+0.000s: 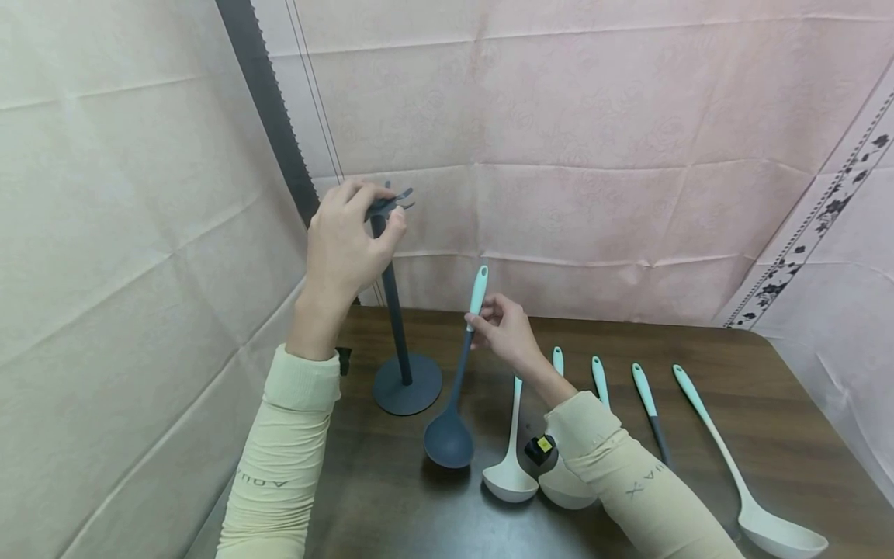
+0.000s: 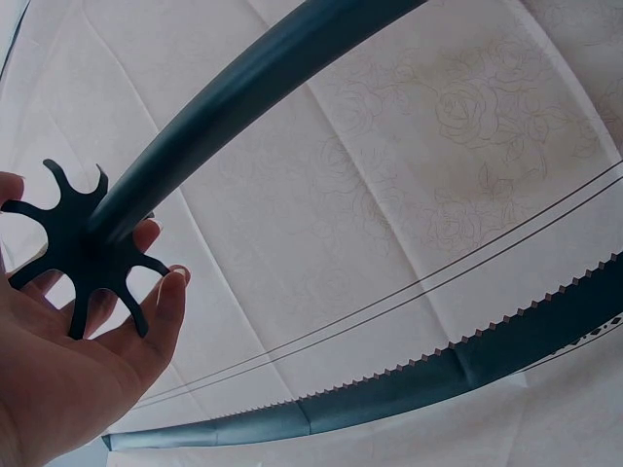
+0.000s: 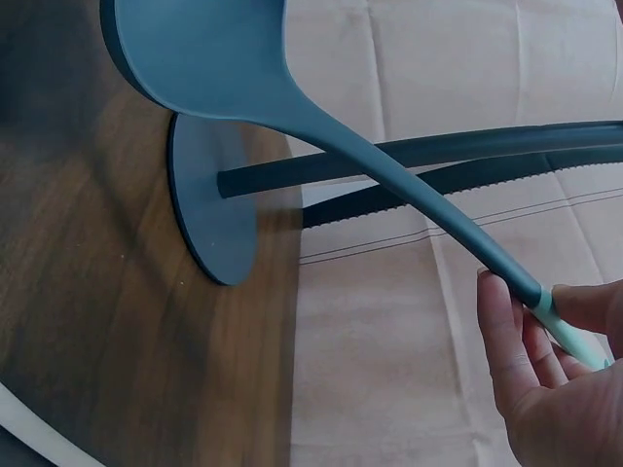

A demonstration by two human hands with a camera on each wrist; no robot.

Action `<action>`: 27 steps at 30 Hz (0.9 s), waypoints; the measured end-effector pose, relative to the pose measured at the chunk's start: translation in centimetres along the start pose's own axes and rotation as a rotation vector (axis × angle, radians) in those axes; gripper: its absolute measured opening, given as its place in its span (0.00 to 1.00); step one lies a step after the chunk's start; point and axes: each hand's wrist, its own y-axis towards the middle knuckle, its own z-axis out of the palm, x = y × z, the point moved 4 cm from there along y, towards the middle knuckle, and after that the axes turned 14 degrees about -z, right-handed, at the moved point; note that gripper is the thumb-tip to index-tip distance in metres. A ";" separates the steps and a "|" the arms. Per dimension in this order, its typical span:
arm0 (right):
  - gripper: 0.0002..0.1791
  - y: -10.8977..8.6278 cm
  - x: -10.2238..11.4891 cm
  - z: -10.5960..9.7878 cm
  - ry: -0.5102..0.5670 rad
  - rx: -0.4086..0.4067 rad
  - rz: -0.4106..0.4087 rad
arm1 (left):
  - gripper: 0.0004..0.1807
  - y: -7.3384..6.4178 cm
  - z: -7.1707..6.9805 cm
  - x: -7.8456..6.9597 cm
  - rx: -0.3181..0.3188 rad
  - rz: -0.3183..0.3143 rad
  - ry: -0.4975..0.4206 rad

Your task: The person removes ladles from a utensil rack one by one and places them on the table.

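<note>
My left hand (image 1: 349, 244) grips the hooked top (image 2: 76, 248) of a dark utensil stand, its fingers curled around the prongs from the outside. The stand's pole (image 1: 394, 318) leans slightly above a round base (image 1: 408, 386). Just right of the pole, my right hand (image 1: 504, 330) pinches a dark blue-grey ladle by its mint-green handle (image 1: 478, 291). The ladle bowl (image 1: 449, 439) hangs downward over the table. In the right wrist view, thumb and fingers close on the handle near the joint with the dark shaft (image 3: 438, 209).
Several more utensils with mint handles lie on the brown wooden table (image 1: 391, 497). They include a pale ladle (image 1: 511, 480), a second pale bowl (image 1: 567, 487) partly behind the right sleeve, a dark-shafted one (image 1: 644, 392), and a pale ladle (image 1: 778, 532) at far right. Cloth (image 1: 594, 155) hangs behind.
</note>
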 end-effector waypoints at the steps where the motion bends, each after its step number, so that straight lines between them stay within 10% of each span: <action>1: 0.16 0.0 -0.1 0.0 -0.003 -0.001 0.003 | 0.24 0.0 0.0 0.0 -0.001 0.002 -0.001; 27: 0.16 -1.4 -4.2 0.4 0.027 -0.022 0.111 | 0.25 0.0 0.1 0.0 -0.007 0.004 -0.003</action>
